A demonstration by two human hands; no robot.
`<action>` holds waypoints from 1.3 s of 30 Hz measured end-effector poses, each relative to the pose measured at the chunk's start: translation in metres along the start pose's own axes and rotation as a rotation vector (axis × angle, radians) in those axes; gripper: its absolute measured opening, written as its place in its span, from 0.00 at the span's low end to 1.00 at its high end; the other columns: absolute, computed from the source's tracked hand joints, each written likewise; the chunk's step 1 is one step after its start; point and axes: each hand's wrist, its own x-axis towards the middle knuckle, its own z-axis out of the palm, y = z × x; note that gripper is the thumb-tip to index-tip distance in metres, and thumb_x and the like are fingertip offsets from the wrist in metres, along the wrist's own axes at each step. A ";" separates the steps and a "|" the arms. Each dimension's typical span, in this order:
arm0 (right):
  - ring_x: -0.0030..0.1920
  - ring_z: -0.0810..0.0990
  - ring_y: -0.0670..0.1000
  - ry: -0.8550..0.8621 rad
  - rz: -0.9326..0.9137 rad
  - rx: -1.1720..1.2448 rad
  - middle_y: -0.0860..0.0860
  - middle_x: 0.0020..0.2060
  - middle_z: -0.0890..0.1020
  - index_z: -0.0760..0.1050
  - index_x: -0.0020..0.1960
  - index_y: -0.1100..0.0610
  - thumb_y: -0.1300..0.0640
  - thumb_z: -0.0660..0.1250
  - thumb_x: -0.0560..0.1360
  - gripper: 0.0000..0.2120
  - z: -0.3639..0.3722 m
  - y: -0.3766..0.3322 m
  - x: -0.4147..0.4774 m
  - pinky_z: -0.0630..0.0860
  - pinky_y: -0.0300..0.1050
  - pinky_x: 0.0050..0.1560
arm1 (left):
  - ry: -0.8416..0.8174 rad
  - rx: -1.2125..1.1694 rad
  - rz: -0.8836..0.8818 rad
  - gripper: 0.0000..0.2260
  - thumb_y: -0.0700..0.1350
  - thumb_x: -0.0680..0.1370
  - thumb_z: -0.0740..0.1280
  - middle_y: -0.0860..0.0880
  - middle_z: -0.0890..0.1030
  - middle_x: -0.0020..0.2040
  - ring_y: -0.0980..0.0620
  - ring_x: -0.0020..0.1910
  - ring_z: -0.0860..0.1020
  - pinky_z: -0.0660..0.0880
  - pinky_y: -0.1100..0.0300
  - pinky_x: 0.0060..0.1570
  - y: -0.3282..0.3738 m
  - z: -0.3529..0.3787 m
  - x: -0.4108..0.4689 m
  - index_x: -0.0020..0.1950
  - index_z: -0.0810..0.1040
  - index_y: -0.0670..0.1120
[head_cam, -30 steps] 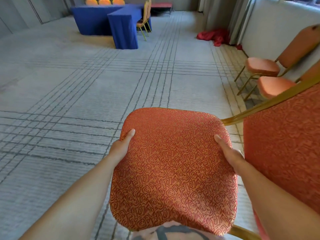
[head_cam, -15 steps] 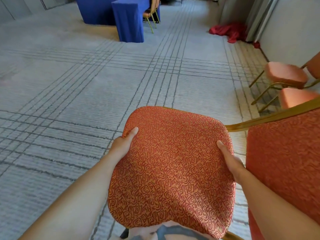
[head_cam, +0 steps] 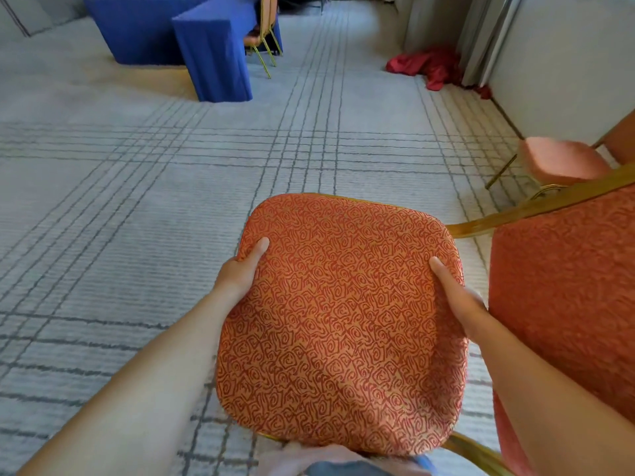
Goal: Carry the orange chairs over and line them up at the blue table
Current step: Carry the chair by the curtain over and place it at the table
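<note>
I hold an orange patterned chair point(head_cam: 343, 314) in front of me, seat facing up and its back off to my right. My left hand point(head_cam: 240, 269) grips the seat's left edge, thumb on top. My right hand point(head_cam: 453, 297) grips the right edge the same way; the fingers of both are hidden under the seat. The blue table point(head_cam: 213, 53) stands far ahead at the upper left, draped to the floor. One orange chair point(head_cam: 261, 32) with gold legs sits at its right side.
Another orange chair point(head_cam: 563, 163) stands against the wall on the right. A red cloth heap point(head_cam: 426, 65) lies on the floor by the grey curtain point(head_cam: 481, 36). Grey lined carpet stretches between me and the table.
The blue table and red cloth have drawn closer and larger in view as I walk forward. Both hands keep the same grip on the chair seat.
</note>
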 end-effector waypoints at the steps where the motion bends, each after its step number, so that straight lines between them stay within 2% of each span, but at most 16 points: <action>1: 0.58 0.79 0.57 -0.008 0.006 0.005 0.57 0.58 0.82 0.76 0.66 0.59 0.23 0.68 0.58 0.50 0.007 -0.013 0.014 0.72 0.51 0.65 | 0.003 -0.003 -0.007 0.35 0.69 0.73 0.62 0.41 0.78 0.63 0.42 0.63 0.75 0.68 0.57 0.58 0.010 0.000 0.020 0.66 0.76 0.43; 5: 0.56 0.80 0.56 -0.042 0.042 -0.014 0.55 0.55 0.82 0.77 0.65 0.58 0.22 0.69 0.56 0.51 0.037 -0.051 0.085 0.72 0.50 0.64 | -0.020 0.023 -0.045 0.37 0.71 0.71 0.61 0.40 0.78 0.63 0.42 0.62 0.76 0.69 0.55 0.61 0.032 0.015 0.098 0.67 0.76 0.43; 9: 0.57 0.79 0.55 -0.065 0.019 -0.022 0.54 0.58 0.82 0.77 0.66 0.55 0.21 0.68 0.56 0.50 0.065 -0.106 0.161 0.71 0.49 0.65 | -0.011 0.035 -0.090 0.39 0.72 0.70 0.60 0.39 0.78 0.62 0.41 0.60 0.76 0.70 0.55 0.57 0.065 0.033 0.175 0.66 0.76 0.42; 12: 0.53 0.77 0.54 -0.086 0.020 -0.033 0.53 0.55 0.80 0.76 0.66 0.57 0.26 0.68 0.65 0.42 0.084 -0.167 0.218 0.69 0.46 0.58 | 0.017 0.021 -0.106 0.36 0.70 0.73 0.60 0.39 0.78 0.62 0.41 0.60 0.76 0.68 0.58 0.54 0.112 0.042 0.241 0.66 0.76 0.41; 14: 0.52 0.76 0.53 -0.103 0.033 -0.059 0.54 0.53 0.80 0.77 0.66 0.56 0.27 0.68 0.65 0.40 0.095 -0.201 0.253 0.69 0.45 0.57 | 0.022 0.021 -0.121 0.36 0.70 0.73 0.60 0.39 0.78 0.62 0.41 0.61 0.76 0.67 0.57 0.53 0.135 0.048 0.279 0.66 0.76 0.41; 20: 0.59 0.79 0.56 -0.157 0.058 -0.112 0.55 0.59 0.82 0.78 0.63 0.53 0.21 0.68 0.56 0.47 0.150 -0.279 0.350 0.71 0.52 0.67 | 0.069 0.006 -0.189 0.39 0.73 0.70 0.60 0.39 0.79 0.61 0.41 0.60 0.77 0.70 0.54 0.59 0.182 0.047 0.386 0.64 0.77 0.41; 23: 0.58 0.80 0.57 -0.159 0.074 -0.129 0.56 0.57 0.83 0.79 0.60 0.53 0.17 0.67 0.45 0.55 0.181 -0.310 0.398 0.71 0.55 0.68 | 0.077 0.018 -0.185 0.40 0.72 0.70 0.61 0.39 0.78 0.62 0.41 0.62 0.76 0.70 0.54 0.61 0.204 0.042 0.443 0.65 0.76 0.40; 30: 0.62 0.77 0.58 -0.154 0.093 -0.099 0.57 0.61 0.81 0.77 0.65 0.55 0.16 0.65 0.41 0.64 0.280 -0.404 0.511 0.69 0.55 0.69 | 0.075 0.020 -0.159 0.39 0.71 0.71 0.62 0.39 0.77 0.64 0.41 0.63 0.75 0.69 0.54 0.61 0.263 0.026 0.618 0.66 0.75 0.39; 33: 0.66 0.75 0.58 -0.146 0.063 -0.076 0.58 0.65 0.78 0.74 0.69 0.55 0.17 0.64 0.45 0.62 0.325 -0.465 0.548 0.67 0.53 0.71 | 0.079 0.037 -0.127 0.37 0.69 0.72 0.62 0.38 0.77 0.63 0.41 0.62 0.75 0.68 0.57 0.56 0.308 0.010 0.700 0.65 0.76 0.39; 39: 0.69 0.72 0.58 -0.109 -0.005 -0.062 0.58 0.68 0.75 0.72 0.71 0.54 0.23 0.63 0.64 0.47 0.390 -0.582 0.629 0.64 0.52 0.72 | 0.077 0.040 -0.081 0.35 0.69 0.73 0.61 0.39 0.78 0.61 0.41 0.61 0.76 0.67 0.58 0.52 0.388 -0.009 0.839 0.63 0.77 0.40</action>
